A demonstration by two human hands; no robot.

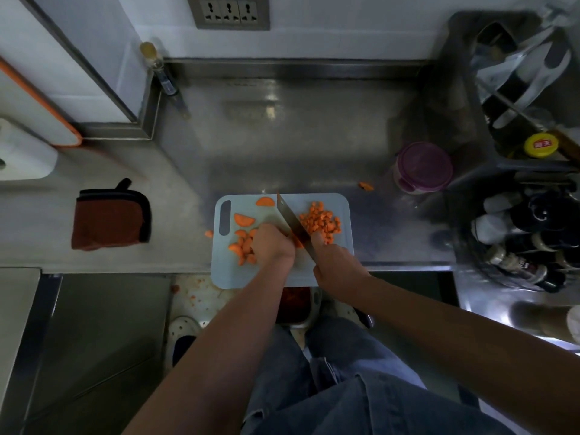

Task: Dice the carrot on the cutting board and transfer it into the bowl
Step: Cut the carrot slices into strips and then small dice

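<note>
The right hand (332, 262) grips the handle of a cleaver (293, 222), whose blade runs diagonally across the pale blue cutting board (340, 268); the left hand (271, 243) is curled down onto carrot pieces right beside the blade, though what lies under the fingers is hidden. To the right of the blade sits a heap of diced carrot (320, 222); to the left lie uncut half-moon slices (244, 219), more of them bunched by the left hand, so the dicing looks roughly half done.

The chief risk, as I judge it, is the left fingers; they sit almost against the blade, and a slice rolling or slipping under pressure could bring the edge onto a knuckle. The board overhangs the front edge of the counter (314, 146); a heavy chop near that edge might tip or shift it, spilling dice to the floor. Bits are prone to fly; one stray piece (366, 186) lies on the counter beyond the board, another (208, 233) just off its left side. No bowl is clearly in view, so the transfer may mean carrying the dice some way, losing pieces off the blade.
</note>
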